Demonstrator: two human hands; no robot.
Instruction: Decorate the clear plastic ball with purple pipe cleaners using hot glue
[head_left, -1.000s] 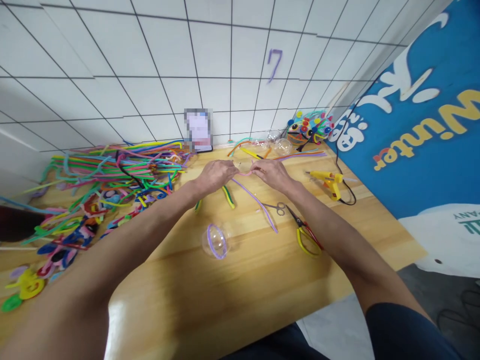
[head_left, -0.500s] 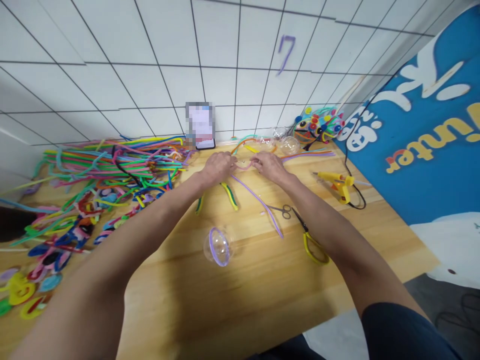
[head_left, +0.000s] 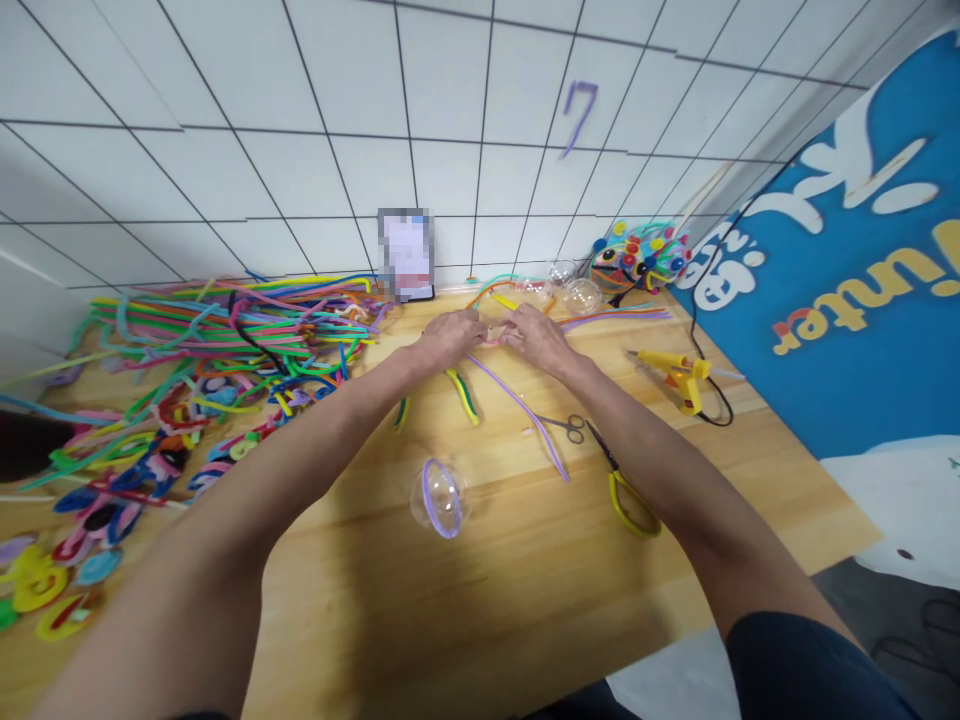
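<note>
My left hand [head_left: 455, 336] and my right hand [head_left: 534, 334] are close together over the far middle of the wooden table. Their fingers are pinched on a short pink pipe cleaner [head_left: 493, 343], most of it hidden by the fingertips. A purple pipe cleaner [head_left: 517, 400] runs from just below my hands toward the right. Under my left wrist, yellow-and-green handles [head_left: 463, 398], apparently of pliers, stick out; their head is hidden. Nearer to me lies a clear plastic ball [head_left: 459, 482] with a purple ring [head_left: 433, 505] around it.
Small scissors [head_left: 574, 428] and yellow-handled scissors [head_left: 634, 505] lie by my right forearm, a yellow glue gun [head_left: 679, 375] beyond. Pipe cleaners [head_left: 202, 330] pile up at left. A phone [head_left: 406, 255] leans on the tiled wall; clear balls [head_left: 581, 296] and a decorated ball [head_left: 641, 258] stand behind.
My hands have come closer together, so less of the pink pipe cleaner shows between them. The whole view has shifted slightly; the things on the table lie as before.
</note>
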